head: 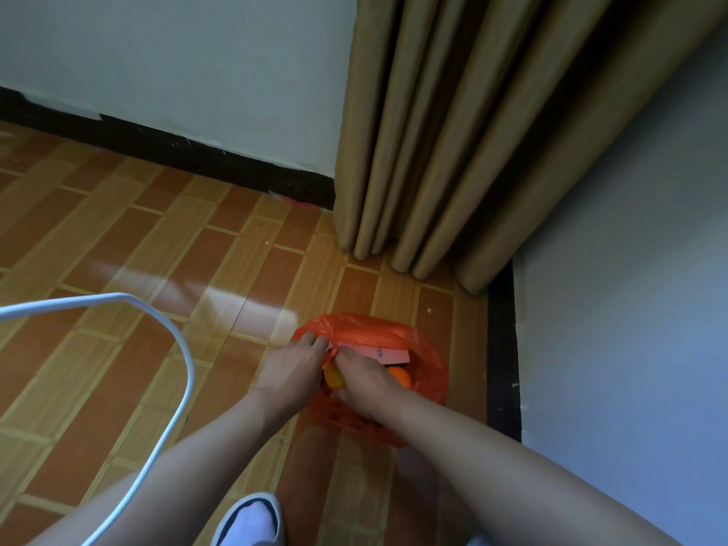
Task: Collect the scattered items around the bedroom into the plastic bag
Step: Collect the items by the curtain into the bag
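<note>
An orange-red plastic bag (pixel 378 333) sits on the wooden floor near the corner of the room. Inside it I see a pink card or box (pixel 388 354), a yellow-orange round fruit (pixel 334 380) and an orange one (pixel 400 377). My left hand (pixel 291 368) pinches the bag's left rim or handle at the top. My right hand (pixel 362 378) reaches over the bag's mouth and pinches the same twisted bit of plastic (pixel 332 350) between the two hands. The bag's lower part is hidden behind my right forearm.
A tan curtain (pixel 453 151) hangs to the floor just behind the bag. White walls with a black skirting (pixel 502 348) close the corner on the right. A white cable (pixel 173 340) loops across the left. A white slipper (pixel 252 522) shows at the bottom.
</note>
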Tool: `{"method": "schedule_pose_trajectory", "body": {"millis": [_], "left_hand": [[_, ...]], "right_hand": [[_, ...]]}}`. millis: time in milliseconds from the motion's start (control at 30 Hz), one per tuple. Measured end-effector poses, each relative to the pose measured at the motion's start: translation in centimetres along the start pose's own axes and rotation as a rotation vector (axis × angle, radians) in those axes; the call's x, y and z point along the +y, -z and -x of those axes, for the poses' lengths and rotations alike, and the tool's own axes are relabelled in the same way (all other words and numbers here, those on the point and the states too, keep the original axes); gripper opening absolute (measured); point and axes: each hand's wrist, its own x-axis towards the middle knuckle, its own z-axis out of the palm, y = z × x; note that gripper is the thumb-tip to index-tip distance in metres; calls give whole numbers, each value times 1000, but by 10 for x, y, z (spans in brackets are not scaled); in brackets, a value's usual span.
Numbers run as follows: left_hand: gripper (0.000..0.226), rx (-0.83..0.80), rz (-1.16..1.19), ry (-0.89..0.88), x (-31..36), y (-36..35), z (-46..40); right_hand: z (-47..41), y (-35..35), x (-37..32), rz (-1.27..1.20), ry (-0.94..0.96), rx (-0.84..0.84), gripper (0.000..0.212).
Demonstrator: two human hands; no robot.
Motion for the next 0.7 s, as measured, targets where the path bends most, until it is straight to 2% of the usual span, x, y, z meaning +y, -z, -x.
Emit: {"method": "schedule_pose_trajectory", "body": {"millis": [200,267,400,533,700], "left_hand": [[20,-29,-19,66,-19,-9,6],[21,-29,-29,75,-21,-10,5],[14,-3,-36,45,-18,-13,3],[12,20,-9,56,-21,-20,3],[12,36,0,24,-19,-21,3]], "right_hand": [[5,-15,12,208,162,-72,56],[3,-19,15,284,220,-115,54],[3,-13,22,339,147,-147,57],[10,-2,38,347,83,-97,70],[8,11,45,232,22,-89,53]]}}
